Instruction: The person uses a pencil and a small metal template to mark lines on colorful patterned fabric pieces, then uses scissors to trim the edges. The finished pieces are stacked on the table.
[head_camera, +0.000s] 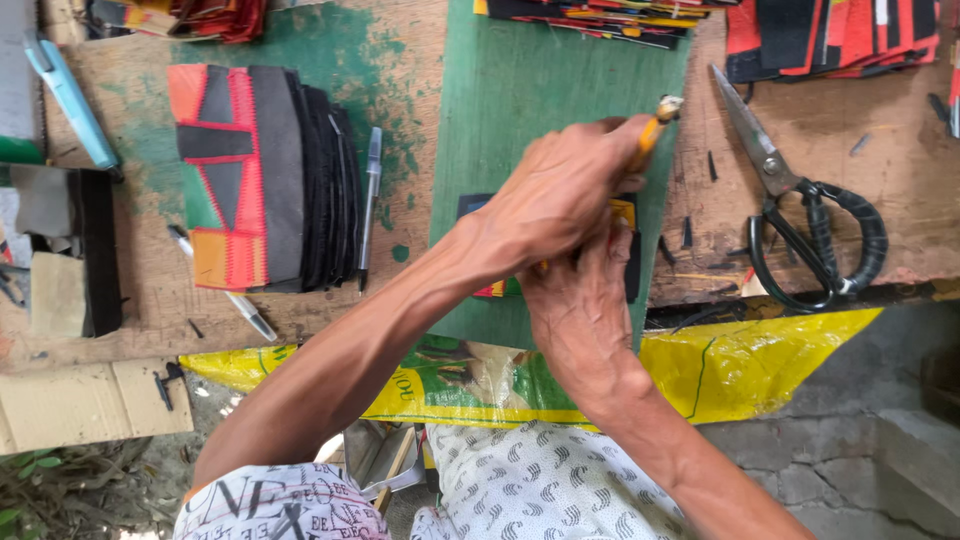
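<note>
Pressing and cutting a small piece on the green board.

The left hand (560, 195) closes its fingers around a yellow-handled tool (652, 128); the right hand (580, 300) lies with fingers pressed flat on a dark blue and yellow patch (627, 214), on the green wooden board (520, 90) of the desk (900, 160), black-handled scissors (800, 220) near.

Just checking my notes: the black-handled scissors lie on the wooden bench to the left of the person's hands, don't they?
Not quite: the head view shows the black-handled scissors on the wooden bench to the right of the person's hands, not the left.
</note>
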